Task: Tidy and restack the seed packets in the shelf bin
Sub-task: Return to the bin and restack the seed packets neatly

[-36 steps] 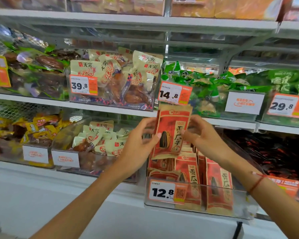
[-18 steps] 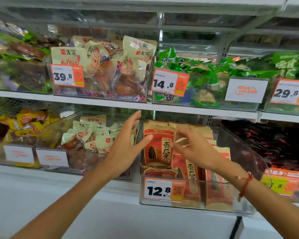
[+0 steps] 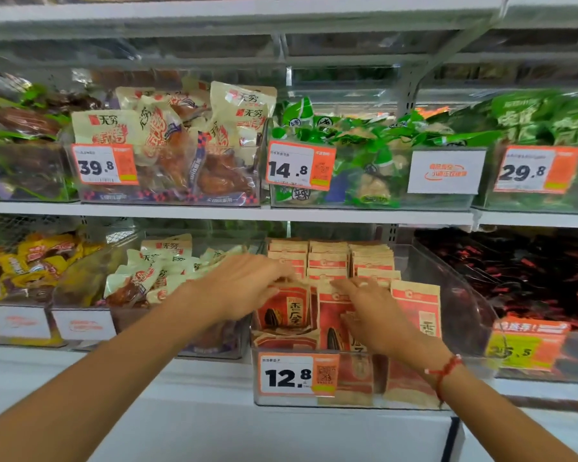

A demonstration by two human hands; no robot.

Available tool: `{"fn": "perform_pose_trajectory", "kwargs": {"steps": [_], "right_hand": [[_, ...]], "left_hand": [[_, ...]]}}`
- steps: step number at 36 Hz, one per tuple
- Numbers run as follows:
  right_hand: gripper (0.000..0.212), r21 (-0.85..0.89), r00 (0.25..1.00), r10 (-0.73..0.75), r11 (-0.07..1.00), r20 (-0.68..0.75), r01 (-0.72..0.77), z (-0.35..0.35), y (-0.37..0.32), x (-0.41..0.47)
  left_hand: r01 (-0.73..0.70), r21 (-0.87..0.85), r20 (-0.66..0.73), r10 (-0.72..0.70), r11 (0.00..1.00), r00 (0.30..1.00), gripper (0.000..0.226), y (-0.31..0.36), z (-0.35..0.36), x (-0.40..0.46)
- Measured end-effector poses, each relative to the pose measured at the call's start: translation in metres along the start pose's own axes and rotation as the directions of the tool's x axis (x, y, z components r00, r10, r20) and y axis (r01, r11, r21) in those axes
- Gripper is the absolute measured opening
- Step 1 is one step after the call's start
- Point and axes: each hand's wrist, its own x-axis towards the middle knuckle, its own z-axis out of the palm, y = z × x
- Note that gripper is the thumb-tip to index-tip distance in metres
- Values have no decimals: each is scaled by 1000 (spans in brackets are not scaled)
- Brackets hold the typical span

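Red and kraft-paper seed packets (image 3: 416, 308) with a sunflower-seed picture stand in rows inside a clear shelf bin (image 3: 461, 315) on the lower shelf, behind a 12.8 price tag (image 3: 297, 376). My left hand (image 3: 244, 285) reaches in from the left, and its fingers rest on the top edge of the front-left packet (image 3: 286, 315). My right hand (image 3: 371, 311) lies with fingers stretched across the top of the front-middle packet (image 3: 332, 331). More packets (image 3: 327, 258) are stacked upright behind. One packet (image 3: 284, 341) lies flat at the bin's front left.
A bin of cream snack packs (image 3: 161, 271) is to the left, and one of dark red-black packs (image 3: 528, 278) to the right. On the shelf above are bins of cream packs (image 3: 181, 145) and green packs (image 3: 364, 145). That shelf's edge (image 3: 314, 215) runs just above.
The packet held up in front of the bin a second ago now stands inside it. Both hands have dropped onto the front packets' tops, and the view has tilted down.
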Motion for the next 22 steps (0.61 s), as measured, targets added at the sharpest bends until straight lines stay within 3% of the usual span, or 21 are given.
{"fn": "perform_pose_trajectory", "kwargs": {"steps": [3, 8, 10, 13, 17, 19, 22], "right_hand": [[47, 27, 996, 0, 1000, -95, 3, -7, -1, 1], [46, 30, 997, -17, 999, -76, 19, -10, -6, -2], [47, 23, 997, -16, 1000, -70, 18, -10, -4, -3], [49, 18, 997, -26, 999, -69, 27, -9, -2, -4], [48, 6, 996, -30, 1000, -83, 30, -7, -3, -3], [45, 3, 993, -48, 999, -106, 48, -6, -7, 2], [45, 24, 992, -62, 998, -106, 65, -11, -19, 16]], "left_hand": [[5, 14, 151, -7, 1000, 989, 23, 5, 11, 10], [4, -33, 291, 6, 999, 957, 28, 12, 24, 13], [49, -107, 230, -23, 993, 973, 27, 14, 25, 8], [113, -232, -2, -116, 966, 993, 20, 16, 27, -9], [196, -316, -361, -309, 928, 880, 18, 16, 38, -35], [219, -416, -418, -399, 883, 816, 18, 13, 47, -46], [203, -609, -363, -497, 767, 788, 26, 12, 63, -58]]}}
